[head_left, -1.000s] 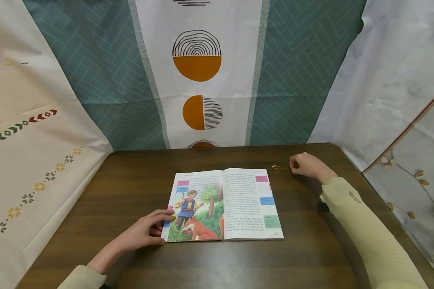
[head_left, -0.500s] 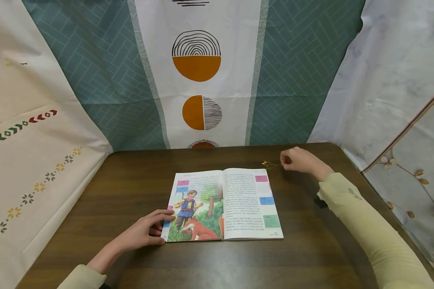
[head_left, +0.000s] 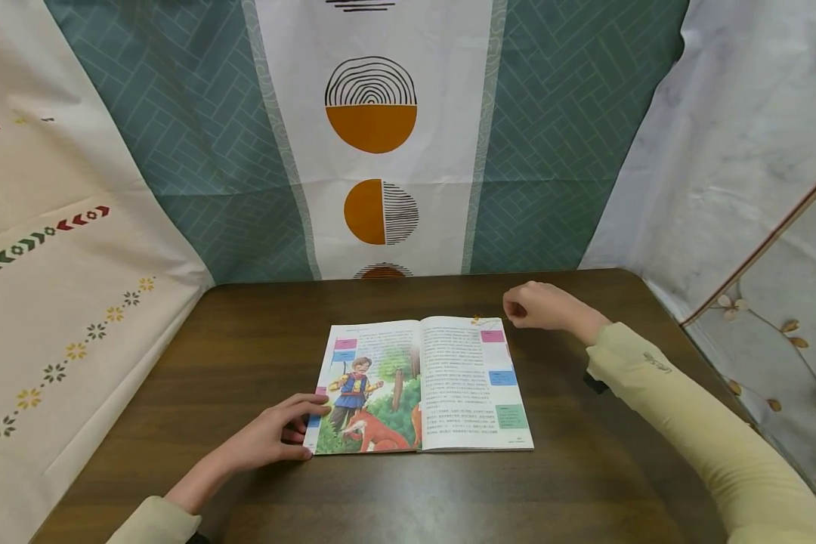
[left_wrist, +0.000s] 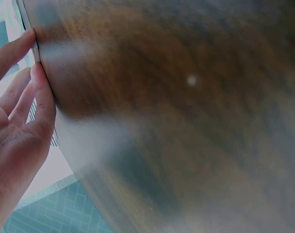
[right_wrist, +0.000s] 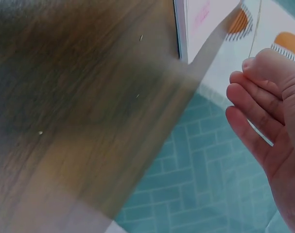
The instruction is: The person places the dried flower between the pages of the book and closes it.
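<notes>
An open picture book (head_left: 459,385) lies on the brown table, a painted boy and foxes on its left page and text on its right. My left hand (head_left: 268,434) rests at the lower left edge, index finger over the page and thumb by the corner. In the left wrist view, fingertips (left_wrist: 36,68) meet the book's edge. Beyond the upper right corner, my right hand (head_left: 547,306) pinches a thin sprig with small yellow flowers (head_left: 477,319). Its flower end overlaps the top of the right page. The right wrist view shows curled fingers (right_wrist: 256,104); the sprig is hidden there.
The dark wooden table (head_left: 258,340) ends at a hanging cloth (head_left: 394,227) with teal sides and orange half-circles. Cream patterned cloth (head_left: 61,302) hangs at the left, and a white floral cloth (head_left: 755,227) borders the right side.
My right hand has moved left with the sprig, from the table right of the book to its upper right corner. The left hand and book have stayed put.
</notes>
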Motion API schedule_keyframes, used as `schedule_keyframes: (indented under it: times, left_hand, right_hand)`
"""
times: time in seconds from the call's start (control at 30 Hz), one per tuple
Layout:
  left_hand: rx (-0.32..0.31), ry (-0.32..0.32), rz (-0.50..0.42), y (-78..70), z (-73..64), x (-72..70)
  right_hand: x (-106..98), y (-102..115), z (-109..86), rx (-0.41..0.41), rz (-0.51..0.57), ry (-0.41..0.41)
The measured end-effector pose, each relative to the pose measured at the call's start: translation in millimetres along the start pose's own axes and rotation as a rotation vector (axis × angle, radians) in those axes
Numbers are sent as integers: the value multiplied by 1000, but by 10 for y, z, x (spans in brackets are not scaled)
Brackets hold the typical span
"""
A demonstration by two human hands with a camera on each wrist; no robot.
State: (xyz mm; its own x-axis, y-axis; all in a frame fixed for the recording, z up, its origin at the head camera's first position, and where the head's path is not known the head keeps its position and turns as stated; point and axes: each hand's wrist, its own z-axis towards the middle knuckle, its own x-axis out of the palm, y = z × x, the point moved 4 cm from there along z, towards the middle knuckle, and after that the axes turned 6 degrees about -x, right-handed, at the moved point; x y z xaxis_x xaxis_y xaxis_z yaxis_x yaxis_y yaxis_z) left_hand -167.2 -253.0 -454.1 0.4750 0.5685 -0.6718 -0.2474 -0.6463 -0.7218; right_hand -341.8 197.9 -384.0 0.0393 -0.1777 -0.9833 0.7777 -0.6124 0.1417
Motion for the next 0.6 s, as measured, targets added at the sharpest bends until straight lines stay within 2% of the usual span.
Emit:
schedule_keyframes:
  times: [0.33,0.6]
  left_hand:
    - [-9,3,3,-8,-5,-2]
    - [0,-2,17,-9,-3,0]
  right_hand:
    - [-24,247,143,-53,46,23]
    - [-3,444,233,-67,87,95]
